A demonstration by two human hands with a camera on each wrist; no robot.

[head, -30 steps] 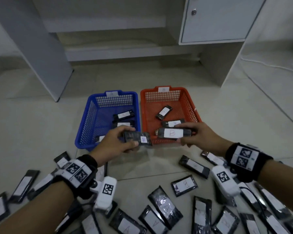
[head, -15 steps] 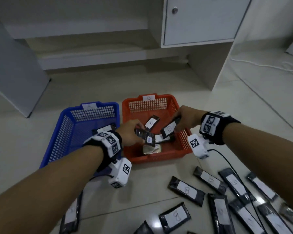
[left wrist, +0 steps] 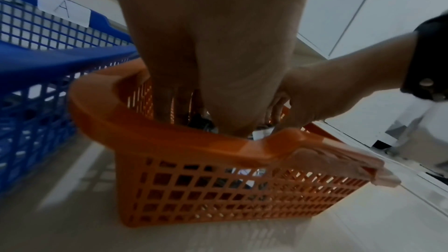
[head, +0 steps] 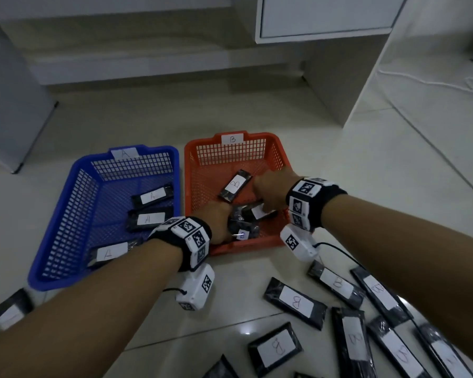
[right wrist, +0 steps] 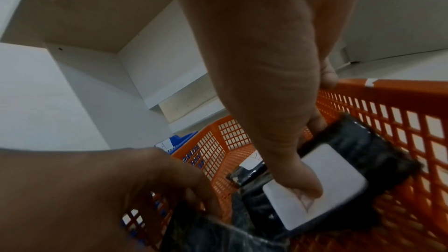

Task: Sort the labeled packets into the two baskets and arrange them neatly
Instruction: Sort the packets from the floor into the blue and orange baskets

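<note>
The orange basket point(head: 257, 136) marked B stands to the right of the blue basket point(head: 77, 170) marked A. Both hands reach down into the orange one near its front wall. My left hand point(head: 228, 230) grips a black packet point(head: 242, 233) with a small B label. My right hand point(head: 260, 205) pinches another black packet point(head: 258, 211), thumb on its white label point(right wrist: 322, 185), low against the basket's right wall point(right wrist: 400, 122). One more B packet point(head: 235, 185) lies flat farther back. Three A packets point(head: 149, 218) lie in the blue basket. In the left wrist view my fingertips are hidden behind the orange rim point(left wrist: 169, 137).
Several loose black packets marked B point(head: 295, 302) lie on the tiled floor at the lower right, and one packet point(head: 11, 313) at the lower left. A white cabinet point(head: 325, 15) and its side panel stand behind the baskets. A white cable point(head: 421, 80) runs along the floor at the right.
Both hands carried their packets forward from in front of the baskets and down into the orange basket. My head moved closer and looks more steeply down.
</note>
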